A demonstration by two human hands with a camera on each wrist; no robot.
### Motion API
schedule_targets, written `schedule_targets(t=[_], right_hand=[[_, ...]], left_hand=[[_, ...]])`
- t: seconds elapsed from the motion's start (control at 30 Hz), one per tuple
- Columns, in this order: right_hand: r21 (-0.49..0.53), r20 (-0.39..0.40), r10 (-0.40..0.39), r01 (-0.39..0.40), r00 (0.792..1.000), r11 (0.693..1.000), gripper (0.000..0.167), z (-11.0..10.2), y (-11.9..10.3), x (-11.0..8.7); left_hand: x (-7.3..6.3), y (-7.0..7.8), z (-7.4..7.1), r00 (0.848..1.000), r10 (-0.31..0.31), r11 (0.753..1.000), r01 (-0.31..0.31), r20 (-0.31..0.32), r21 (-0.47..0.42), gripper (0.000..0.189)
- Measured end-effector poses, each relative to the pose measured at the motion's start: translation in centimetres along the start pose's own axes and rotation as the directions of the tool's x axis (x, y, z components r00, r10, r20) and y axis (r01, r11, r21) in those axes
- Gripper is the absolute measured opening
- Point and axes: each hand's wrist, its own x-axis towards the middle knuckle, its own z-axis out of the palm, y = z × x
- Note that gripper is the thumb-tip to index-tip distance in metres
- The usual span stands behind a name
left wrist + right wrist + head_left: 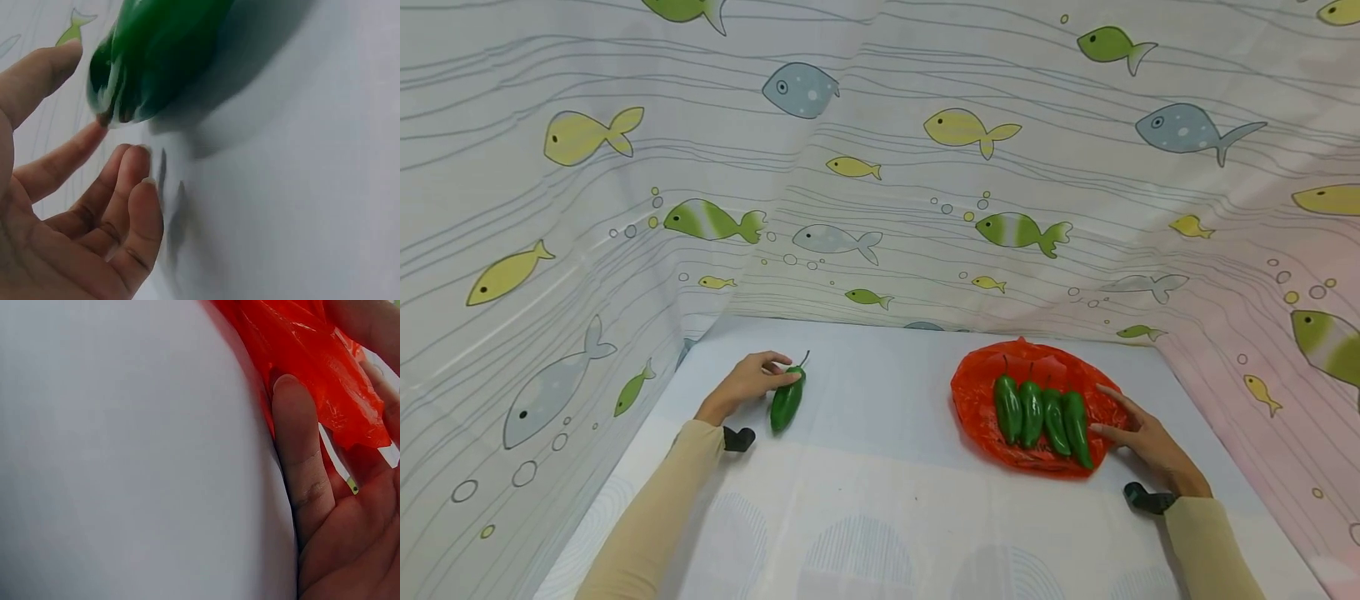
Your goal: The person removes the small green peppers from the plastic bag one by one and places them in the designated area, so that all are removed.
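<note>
One green jalapeño pepper (787, 400) lies on the left part of the table, its thin stem pointing away. My left hand (758, 382) is at its stem end, thumb and fingers spread apart. In the left wrist view, the index fingertip meets the blurred pepper (169, 56), and the other fingers curve loosely beside it. On the right, several green peppers (1032, 412) lie side by side on a spread red plastic bag (977, 433). My right hand (1150, 446) touches the bag's right edge with parted fingers; the right wrist view shows its thumb against the crinkled red plastic (312, 356).
The white tabletop (880, 400) stretches between the lone pepper and the bag. A fish-patterned sheet (887, 208) rises as walls behind the table and on both sides. Dark wrist-worn devices (1150, 498) sit at the cuffs of both beige sleeves.
</note>
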Motion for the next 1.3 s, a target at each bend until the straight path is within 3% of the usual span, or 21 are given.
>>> schedule_targets(t=[0.27, 0.63, 1.1, 1.3], right_hand=[[0.010, -0.005, 0.003, -0.003, 1.000, 1.000, 0.087, 0.0, 0.2, 0.1], [-0.003, -0.008, 0.014, -0.014, 1.000, 1.000, 0.088, 0.0, 0.3, 0.2], [-0.016, -0.012, 0.016, -0.016, 1.000, 1.000, 0.087, 0.1, -0.2, 0.1], [-0.013, -0.018, 0.017, -0.017, 1.000, 1.000, 0.086, 0.1, -0.2, 0.0]], left_hand=[[0.2, 1.5, -0.3, 0.997, 0.050, 0.999, -0.050, -0.060, 0.016, 0.059], [0.9, 4.5, 1.0, 0.979, 0.189, 0.982, -0.190, -0.072, -0.011, 0.049], [2.7, 8.5, 4.2, 0.962, 0.269, 0.962, -0.270, -0.039, -0.039, 0.042], [3.6, 9.8, 6.3, 0.955, 0.295, 0.955, -0.295, 0.020, -0.015, 0.040]])
